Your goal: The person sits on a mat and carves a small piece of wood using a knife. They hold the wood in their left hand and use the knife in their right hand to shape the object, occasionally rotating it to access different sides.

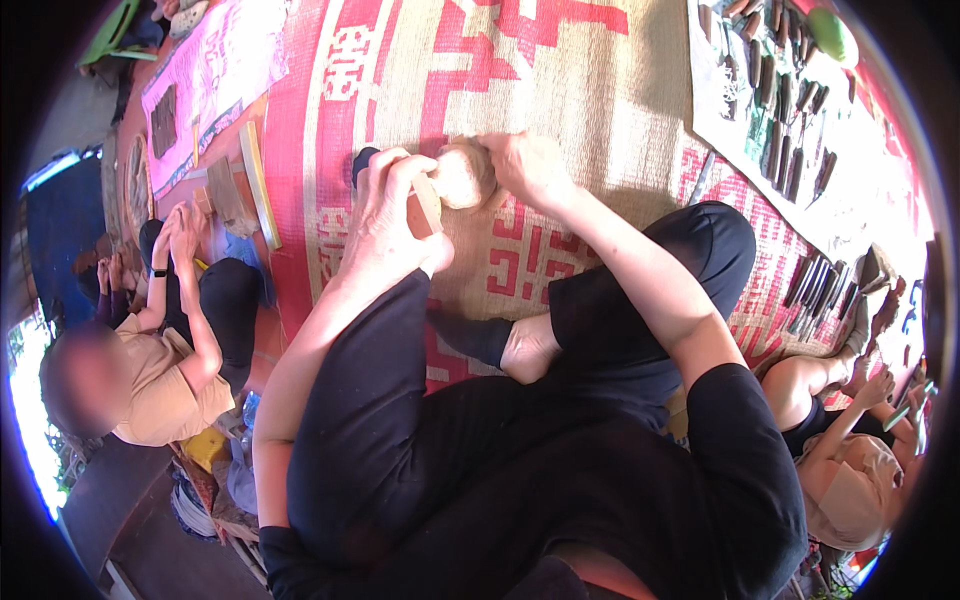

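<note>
My left hand (385, 205) grips a small block (428, 205), orange-brown with a pale edge, that looks like wood. Beside it, over the woven mat (600, 90), is a pale rounded piece (462, 178), brightly lit; its kind cannot be made out. My right hand (532, 170) is closed at the right side of this piece, knuckles up. Whatever its fingers hold is hidden. My dark-trousered legs are folded below, with one foot (530, 345) between them.
Many dark-handled carving tools (775, 90) lie on a white sheet at the far right, near a green oval object (832, 37). More tools (820, 290) lie nearer. People sit at left (160, 370) and right (855, 480). Wood pieces (232, 195) lie left of the mat.
</note>
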`<action>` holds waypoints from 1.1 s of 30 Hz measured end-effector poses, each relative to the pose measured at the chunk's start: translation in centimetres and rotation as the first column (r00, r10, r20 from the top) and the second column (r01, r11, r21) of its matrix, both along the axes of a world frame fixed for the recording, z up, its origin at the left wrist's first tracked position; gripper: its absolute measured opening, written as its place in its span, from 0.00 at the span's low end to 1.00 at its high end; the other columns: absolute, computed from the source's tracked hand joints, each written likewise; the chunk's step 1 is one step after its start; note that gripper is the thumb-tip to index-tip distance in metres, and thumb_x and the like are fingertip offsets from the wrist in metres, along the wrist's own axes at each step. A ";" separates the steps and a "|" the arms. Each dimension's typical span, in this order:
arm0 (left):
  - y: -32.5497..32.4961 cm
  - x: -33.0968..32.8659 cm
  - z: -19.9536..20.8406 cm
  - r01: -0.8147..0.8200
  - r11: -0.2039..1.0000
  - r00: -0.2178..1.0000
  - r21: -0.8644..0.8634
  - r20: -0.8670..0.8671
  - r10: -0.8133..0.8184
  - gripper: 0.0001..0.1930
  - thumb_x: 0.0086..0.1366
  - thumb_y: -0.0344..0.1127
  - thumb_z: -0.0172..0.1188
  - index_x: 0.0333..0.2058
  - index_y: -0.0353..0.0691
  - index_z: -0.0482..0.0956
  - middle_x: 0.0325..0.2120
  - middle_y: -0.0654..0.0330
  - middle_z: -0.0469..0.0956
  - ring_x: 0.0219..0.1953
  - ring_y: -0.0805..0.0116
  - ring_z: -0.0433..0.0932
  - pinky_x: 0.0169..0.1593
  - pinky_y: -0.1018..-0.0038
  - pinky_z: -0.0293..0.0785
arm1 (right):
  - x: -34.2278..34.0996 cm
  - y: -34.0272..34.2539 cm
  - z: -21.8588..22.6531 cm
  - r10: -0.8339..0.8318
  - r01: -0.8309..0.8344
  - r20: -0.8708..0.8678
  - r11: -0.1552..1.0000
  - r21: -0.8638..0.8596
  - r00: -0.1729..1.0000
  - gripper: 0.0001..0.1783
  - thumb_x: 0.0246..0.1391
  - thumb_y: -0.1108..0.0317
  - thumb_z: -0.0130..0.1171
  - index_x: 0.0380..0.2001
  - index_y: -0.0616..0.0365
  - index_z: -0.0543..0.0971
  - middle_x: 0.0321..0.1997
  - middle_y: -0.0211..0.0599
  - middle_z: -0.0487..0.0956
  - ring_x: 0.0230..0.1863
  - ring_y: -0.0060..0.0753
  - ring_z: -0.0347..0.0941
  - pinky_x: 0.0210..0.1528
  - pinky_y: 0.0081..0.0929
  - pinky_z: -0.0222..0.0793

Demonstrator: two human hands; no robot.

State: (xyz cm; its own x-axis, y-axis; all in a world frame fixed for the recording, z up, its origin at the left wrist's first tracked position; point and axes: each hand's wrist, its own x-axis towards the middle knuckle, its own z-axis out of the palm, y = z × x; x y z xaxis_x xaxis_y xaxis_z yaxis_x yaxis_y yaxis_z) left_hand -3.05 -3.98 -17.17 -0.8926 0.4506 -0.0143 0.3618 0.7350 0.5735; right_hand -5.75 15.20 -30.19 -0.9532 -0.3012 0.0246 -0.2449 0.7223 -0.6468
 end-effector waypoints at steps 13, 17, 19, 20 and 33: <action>-0.1 -0.1 -0.4 -0.006 1.000 1.000 0.010 -0.007 0.006 0.38 0.37 0.21 0.64 0.52 0.45 0.64 0.49 0.51 0.62 0.52 0.45 0.65 0.55 0.55 0.68 | 3.2 -0.9 2.7 0.022 -0.021 -0.001 0.998 0.060 1.000 0.16 0.56 0.70 0.49 0.48 0.54 0.76 0.22 0.45 0.79 0.23 0.43 0.79 0.25 0.36 0.75; -0.3 0.2 -0.6 -0.043 0.998 0.999 0.051 0.033 0.041 0.38 0.38 0.21 0.63 0.52 0.45 0.64 0.49 0.50 0.62 0.53 0.45 0.65 0.55 0.54 0.68 | 3.7 -1.1 1.7 -0.033 0.028 -0.127 0.999 -0.047 0.991 0.17 0.55 0.71 0.49 0.48 0.54 0.76 0.23 0.45 0.80 0.24 0.42 0.80 0.25 0.35 0.75; 0.2 0.0 -0.1 -0.004 1.000 1.000 -0.003 0.023 0.004 0.38 0.38 0.22 0.63 0.53 0.45 0.64 0.49 0.51 0.63 0.53 0.44 0.65 0.55 0.54 0.68 | 0.3 -0.4 0.5 -0.017 0.015 0.048 0.999 0.030 0.999 0.16 0.55 0.70 0.50 0.47 0.52 0.78 0.22 0.43 0.80 0.23 0.40 0.80 0.24 0.34 0.75; 0.5 -0.2 0.1 0.000 1.000 1.000 -0.011 0.013 0.000 0.38 0.38 0.22 0.63 0.53 0.45 0.64 0.49 0.51 0.63 0.53 0.44 0.65 0.55 0.53 0.68 | 0.5 -0.1 0.0 -0.019 0.018 0.027 0.999 0.049 0.999 0.17 0.55 0.70 0.50 0.48 0.52 0.77 0.21 0.43 0.79 0.23 0.39 0.80 0.24 0.34 0.75; 0.1 -0.2 0.0 -0.025 1.000 1.000 -0.019 0.001 0.025 0.37 0.40 0.21 0.64 0.53 0.45 0.64 0.49 0.50 0.63 0.53 0.45 0.65 0.56 0.55 0.67 | 1.8 -0.7 1.6 0.001 -0.003 0.015 0.990 0.140 1.000 0.13 0.55 0.70 0.48 0.43 0.52 0.77 0.21 0.43 0.80 0.22 0.41 0.80 0.23 0.36 0.75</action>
